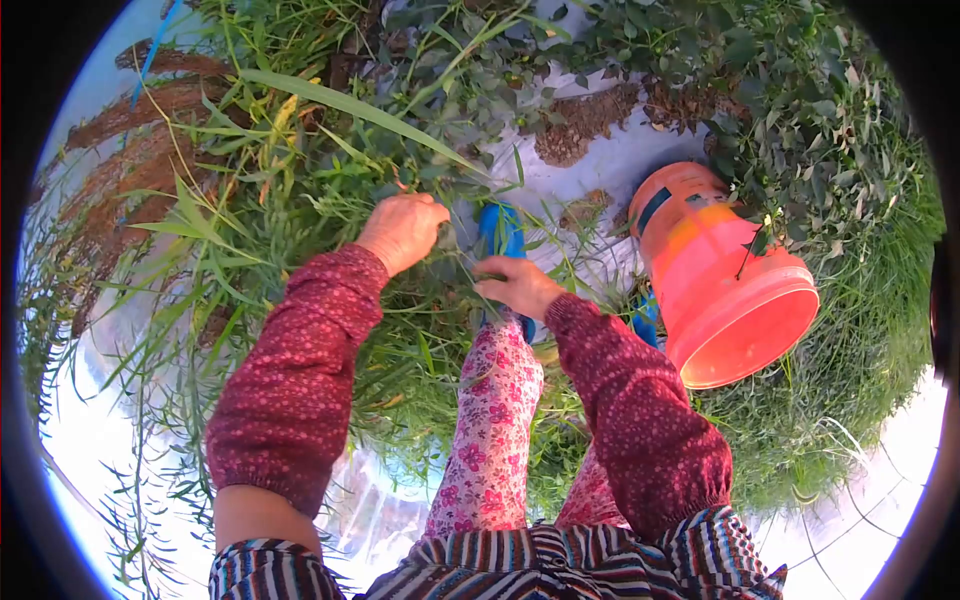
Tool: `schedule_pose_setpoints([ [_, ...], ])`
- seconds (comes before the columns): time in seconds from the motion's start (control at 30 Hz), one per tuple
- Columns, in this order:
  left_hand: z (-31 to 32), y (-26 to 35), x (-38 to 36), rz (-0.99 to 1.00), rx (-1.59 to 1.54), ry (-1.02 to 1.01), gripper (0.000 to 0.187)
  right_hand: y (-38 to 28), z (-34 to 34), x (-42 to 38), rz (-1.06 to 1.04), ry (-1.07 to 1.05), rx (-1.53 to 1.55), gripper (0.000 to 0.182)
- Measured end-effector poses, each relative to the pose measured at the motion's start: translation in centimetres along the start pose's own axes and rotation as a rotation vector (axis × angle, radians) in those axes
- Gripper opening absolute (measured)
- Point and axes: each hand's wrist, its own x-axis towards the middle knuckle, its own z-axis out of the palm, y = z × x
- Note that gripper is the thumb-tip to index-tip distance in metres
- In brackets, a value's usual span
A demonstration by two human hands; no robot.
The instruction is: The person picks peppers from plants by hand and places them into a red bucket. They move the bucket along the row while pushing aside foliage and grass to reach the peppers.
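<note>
My left hand (403, 232) is among the green stems at centre left, its back turned up and its fingers curled closed. What they grip, if anything, is hidden. Slightly lower and to the right, my right hand (518, 287) is over my shin with thumb and fingers bent together. Thin stalks pass close to its fingertips, and I cannot make out whether they are held. Grass and leafy plants (310, 190) surround the left hand. A blue shoe (502, 232) shows between the two hands.
An orange-red bucket (725, 265) lies tipped to the right, its mouth facing toward me. Pale ground sheeting (590, 140) carries clumps of brown soil (585, 125). Dense leafy plants (810, 130) stand at the upper right. A long grass blade (365, 112) arches above my left hand.
</note>
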Motion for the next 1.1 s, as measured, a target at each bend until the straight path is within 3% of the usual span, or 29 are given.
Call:
schedule_pose_setpoints([
  [0.1,0.2,0.5,0.1,-0.013,-0.032,-0.045,0.018,0.1,0.0,-2.4,0.078,0.057,0.106,0.035],
  [0.17,0.2,0.5,-0.3,-0.024,-0.041,-0.07,0.017,-1.8,-0.1,-4.0,0.313,0.062,0.552,0.033],
  [0.3,-0.2,1.0,0.4,-0.005,-0.012,-0.135,0.014,-4.9,-0.2,-4.6,0.418,0.082,0.415,0.029],
  [0.5,-0.8,1.7,1.4,0.017,-0.033,-0.265,0.01,-3.6,1.0,-4.1,0.208,0.009,0.199,0.023],
  [0.57,-2.0,2.2,2.0,0.029,-0.021,-0.34,0.021,-3.4,1.1,-4.6,0.116,0.095,0.311,0.021],
  [0.6,-2.4,2.4,2.4,0.0,-0.062,-0.399,0.037,-3.6,0.8,-4.8,0.118,0.11,0.411,0.017],
  [0.63,-2.6,1.9,3.1,-0.012,-0.058,-0.389,0.037,-2.9,0.4,-4.4,0.107,0.101,0.404,0.017],
  [0.7,-2.6,0.9,4.1,0.133,-0.496,-0.355,0.05,-1.2,0.7,-4.3,0.02,0.097,0.278,0.015],
  [0.73,-2.8,0.4,5.8,0.093,-0.765,-0.411,0.055,-2.3,-0.3,-4.6,0.084,0.071,0.323,0.013],
  [0.77,-4.3,0.7,7.7,-0.068,-0.955,-0.415,0.05,-1.9,-0.3,-5.0,0.095,0.076,0.336,0.013],
  [0.83,-4.5,0.4,11.6,-0.41,-1.204,-0.04,0.036,-1.1,-0.9,-5.0,0.038,0.128,0.361,0.012],
  [0.87,-4.1,-0.9,13.5,-0.505,-1.061,0.104,0.034,-1.0,-1.1,-5.0,0.058,0.119,0.338,0.013],
  [0.9,-2.5,-3.0,15.3,-0.525,-0.67,0.254,0.03,-1.2,-1.4,-5.3,0.062,0.116,0.346,0.013],
  [0.97,-2.7,-2.5,17.3,-0.715,-0.072,0.252,0.046,-1.4,-2.2,-5.5,0.182,-0.033,0.496,0.014],
  [1.0,-1.9,-3.4,18.3,-0.764,-0.1,0.152,0.053,1.0,-1.1,-5.3,-0.02,0.005,0.399,0.022],
  [1.03,-0.9,-4.6,19.0,-0.814,-0.125,0.05,0.061,0.8,-1.4,-5.6,-0.022,0.003,0.404,0.022],
  [1.1,-1.1,-3.3,19.2,-0.831,-0.038,-0.077,0.062,-0.2,-2.7,-6.2,0.015,0.136,0.157,0.039],
])
